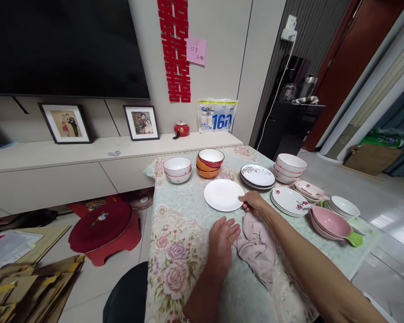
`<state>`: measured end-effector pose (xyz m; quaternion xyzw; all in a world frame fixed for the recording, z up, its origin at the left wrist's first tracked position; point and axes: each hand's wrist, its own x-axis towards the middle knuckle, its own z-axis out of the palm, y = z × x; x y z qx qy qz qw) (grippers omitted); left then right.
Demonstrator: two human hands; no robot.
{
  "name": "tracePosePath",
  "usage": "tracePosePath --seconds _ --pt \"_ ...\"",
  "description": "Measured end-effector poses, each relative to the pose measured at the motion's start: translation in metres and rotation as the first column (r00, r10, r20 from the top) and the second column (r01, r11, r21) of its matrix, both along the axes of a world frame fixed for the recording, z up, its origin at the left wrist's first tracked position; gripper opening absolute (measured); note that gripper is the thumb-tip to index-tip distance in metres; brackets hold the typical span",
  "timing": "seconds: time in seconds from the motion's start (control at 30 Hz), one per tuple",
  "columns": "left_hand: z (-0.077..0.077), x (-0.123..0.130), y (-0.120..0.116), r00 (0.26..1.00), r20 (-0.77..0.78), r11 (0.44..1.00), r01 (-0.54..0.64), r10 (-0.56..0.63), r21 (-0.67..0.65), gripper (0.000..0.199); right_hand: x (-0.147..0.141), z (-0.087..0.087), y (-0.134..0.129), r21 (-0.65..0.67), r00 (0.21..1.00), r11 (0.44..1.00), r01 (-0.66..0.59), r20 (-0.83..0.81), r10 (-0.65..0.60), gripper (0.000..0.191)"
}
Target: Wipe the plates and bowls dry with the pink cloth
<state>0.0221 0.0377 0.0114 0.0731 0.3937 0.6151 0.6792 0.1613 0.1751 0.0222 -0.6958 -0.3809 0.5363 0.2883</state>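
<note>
A plain white plate point(222, 195) lies at the middle of the flowered tablecloth point(178, 251). My right hand point(253, 202) pinches its right rim between thumb and fingers. Nearer to me, my left hand point(224, 235) is held palm up with its fingers apart, touching no dish. A crumpled pinkish cloth point(257, 251) rests below my right hand, partly hidden by the forearm. Behind the plate stand two white bowls point(177, 169) and a stack of orange and red bowls point(209, 163). Dark-rimmed plates point(257, 176) are piled just beyond my right hand.
To the right stand flower-patterned plates point(291, 200), white bowls with pink rims point(290, 167), pink bowls point(331, 223) with green handles and small white bowls point(345, 206). A long cabinet point(121, 163) runs behind the table. A red stool point(103, 229) stands at the left.
</note>
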Motion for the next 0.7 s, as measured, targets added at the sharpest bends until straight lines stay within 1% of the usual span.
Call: tracePosePath --seconds 0.07,0.13,0.2,0.27,0.33,0.37,0.4,0.43,0.47,0.5,0.53,0.57,0.6,0.63,0.67,0.7 --pt "0.001 -0.002 0.002 1.000 0.022 1.000 -0.002 0.003 -0.015 0.034 0.003 0.001 -0.010 0.020 0.999 0.999 -0.031 -0.043 0.032 0.014" --pt "0.003 -0.003 0.003 0.999 0.039 1.000 0.011 -0.010 -0.014 0.028 0.007 0.003 -0.022 0.042 0.994 0.997 -0.071 -0.084 0.074 0.021" --pt "0.006 -0.005 0.005 0.998 0.060 1.000 0.010 -0.010 -0.003 0.029 0.011 0.004 -0.037 0.062 0.987 0.991 -0.116 -0.109 0.122 0.025" --pt "0.008 -0.006 0.006 0.995 0.076 0.997 -0.066 0.062 0.049 0.041 0.015 0.004 -0.051 0.084 0.980 0.984 -0.160 -0.109 0.169 0.024" --pt "0.009 -0.007 0.006 0.988 0.066 0.987 -0.143 0.138 0.078 0.065 0.020 0.005 -0.064 0.097 0.973 0.975 -0.198 -0.099 0.207 0.024" --pt "0.008 -0.008 0.006 0.987 0.066 0.986 -0.152 0.147 0.075 0.073 0.023 0.006 -0.071 0.113 0.971 0.970 -0.216 -0.080 0.225 0.025" --pt "0.008 -0.009 0.006 0.989 0.070 0.988 -0.136 0.131 0.072 0.076 0.026 0.009 -0.078 0.150 0.967 0.957 -0.249 -0.022 0.255 0.025" --pt "0.008 -0.010 0.006 0.990 0.068 0.989 -0.131 0.127 0.067 0.077 0.030 0.011 -0.086 0.200 0.951 0.931 -0.307 0.090 0.294 0.025" --pt "0.007 -0.010 0.006 0.989 0.061 0.989 -0.135 0.132 0.061 0.078 0.033 0.015 -0.095 0.249 0.915 0.890 -0.381 0.243 0.324 0.026" --pt "0.007 -0.011 0.006 0.989 0.049 0.988 -0.140 0.138 0.060 0.079 0.035 0.018 -0.104 0.284 0.822 0.818 -0.501 0.452 0.346 0.028" --pt "0.006 -0.011 0.006 0.988 0.031 0.987 -0.153 0.151 0.052 0.079 0.036 0.021 -0.115 0.251 0.705 0.763 -0.595 0.620 0.345 0.033" --pt "0.006 -0.012 0.006 0.986 0.014 0.985 -0.165 0.164 0.047 0.079 0.036 0.024 -0.125 0.209 0.614 0.735 -0.645 0.715 0.335 0.039" --pt "0.006 -0.012 0.006 0.984 -0.003 0.983 -0.176 0.176 0.044 0.078 0.035 0.025 -0.135 0.182 0.560 0.711 -0.679 0.755 0.342 0.045" --pt "0.006 -0.013 0.006 0.983 -0.017 0.983 -0.180 0.181 0.046 0.077 0.033 0.025 -0.145 0.170 0.530 0.680 -0.713 0.766 0.365 0.047" --pt "0.006 -0.013 0.006 0.984 -0.025 0.983 -0.177 0.179 0.053 0.077 0.030 0.025 -0.152 0.176 0.513 0.642 -0.746 0.767 0.385 0.040" --pt "0.006 -0.013 0.006 0.985 -0.030 0.984 -0.168 0.170 0.060 0.076 0.028 0.025 -0.158 0.195 0.510 0.613 -0.766 0.764 0.395 0.028"
